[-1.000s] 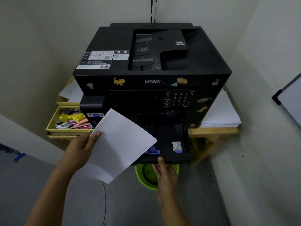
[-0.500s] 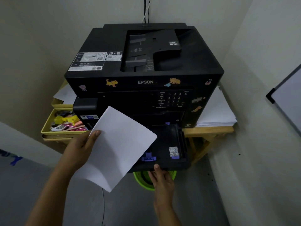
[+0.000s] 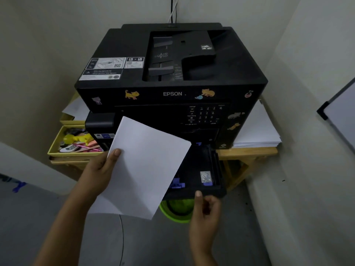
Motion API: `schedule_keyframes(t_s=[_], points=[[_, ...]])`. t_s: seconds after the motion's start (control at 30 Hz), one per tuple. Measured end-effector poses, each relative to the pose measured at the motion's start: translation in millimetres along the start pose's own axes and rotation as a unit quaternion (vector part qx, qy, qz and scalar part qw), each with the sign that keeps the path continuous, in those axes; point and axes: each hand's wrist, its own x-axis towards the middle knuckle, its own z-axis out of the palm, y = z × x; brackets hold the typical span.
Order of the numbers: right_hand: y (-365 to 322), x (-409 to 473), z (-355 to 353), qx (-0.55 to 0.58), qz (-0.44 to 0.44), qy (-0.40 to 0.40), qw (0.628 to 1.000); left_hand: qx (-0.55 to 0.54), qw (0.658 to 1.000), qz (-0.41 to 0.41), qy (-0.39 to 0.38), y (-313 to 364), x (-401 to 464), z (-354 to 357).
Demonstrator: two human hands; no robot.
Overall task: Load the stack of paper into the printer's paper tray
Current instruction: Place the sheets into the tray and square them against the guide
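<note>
A black Epson printer (image 3: pixel 172 73) stands on a wooden table (image 3: pixel 247 152). Its paper tray (image 3: pixel 197 164) is pulled out at the front, with blue guides showing inside. My left hand (image 3: pixel 98 169) grips a white stack of paper (image 3: pixel 146 166) by its left edge, thumb on top. It holds the stack tilted above the tray's left half, hiding that part of the tray. My right hand (image 3: pixel 205 212) is at the tray's front lip. Its thumb tip touches the lip and its fingers curl just below.
A yellow box of pens and small items (image 3: pixel 75 143) sits left of the printer. Another pile of white sheets (image 3: pixel 255 131) lies on the table to the right. A green bin (image 3: pixel 176 210) stands on the floor under the tray. Walls close in on both sides.
The tray has slid further out of the printer. My right hand has dropped slightly, its fingers now curled under the lip. The left hand still holds the paper above the tray.
</note>
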Motion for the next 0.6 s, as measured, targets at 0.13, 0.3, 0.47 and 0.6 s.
schedule_keyframes(t_s=[0.13,0.3,0.47,0.6], points=[[-25,21,11,-0.013,-0.050,-0.106,0.993,-0.052,0.998,-0.019,-0.005,8,-4,10],[-47,40,21,-0.050,0.008,-0.269,0.962,-0.109,0.992,-0.050,-0.028,-3,-1,20],[-57,43,17,0.024,0.071,-0.284,0.956,-0.168,0.980,-0.098,-0.030,-10,-2,39],[-52,43,7,-0.003,0.101,-0.289,0.952,-0.180,0.967,-0.175,-0.043,-28,-8,57]])
